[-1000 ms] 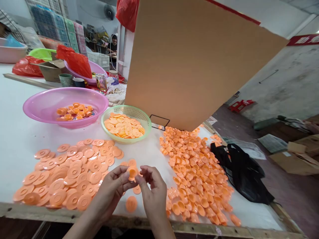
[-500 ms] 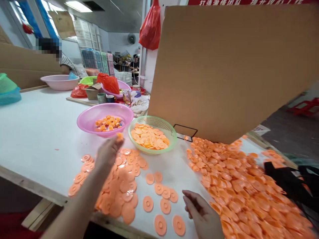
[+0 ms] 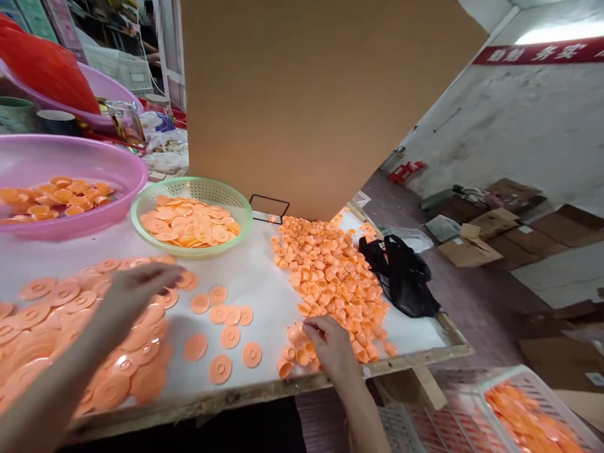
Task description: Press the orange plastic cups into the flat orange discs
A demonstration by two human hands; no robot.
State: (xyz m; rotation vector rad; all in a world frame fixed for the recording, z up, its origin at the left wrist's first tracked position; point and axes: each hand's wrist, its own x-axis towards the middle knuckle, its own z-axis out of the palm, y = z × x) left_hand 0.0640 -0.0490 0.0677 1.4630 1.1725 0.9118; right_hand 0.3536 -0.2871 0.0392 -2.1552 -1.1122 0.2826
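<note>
My left hand point(image 3: 141, 283) reaches over the spread of flat orange discs point(image 3: 111, 390), fingers stretched to the right with no piece visible in them. Its fingertips are at a disc beside the heap; whether they touch it I cannot tell. My right hand point(image 3: 333, 346) is at the near table edge, fingers curled round a small orange plastic cup at a little cluster of cups point(image 3: 297, 352). Its fingertips partly hide that cup. Behind the cluster lies a large pile of orange cups point(image 3: 325, 264). Several single discs point(image 3: 230, 336) lie between my hands.
A green strainer basket point(image 3: 193, 253) holds discs; a pink basin point(image 3: 94, 220) left of it holds orange cups. Upright cardboard point(image 3: 292, 107) stands behind. A black bag point(image 3: 406, 283) lies on the right. Below the table edge, a white crate point(image 3: 491, 393) contains orange pieces.
The view has swung right and down. My left hand has moved from near the pink basin to the discs and no longer shows an orange cup. My right hand has reached the cups.
</note>
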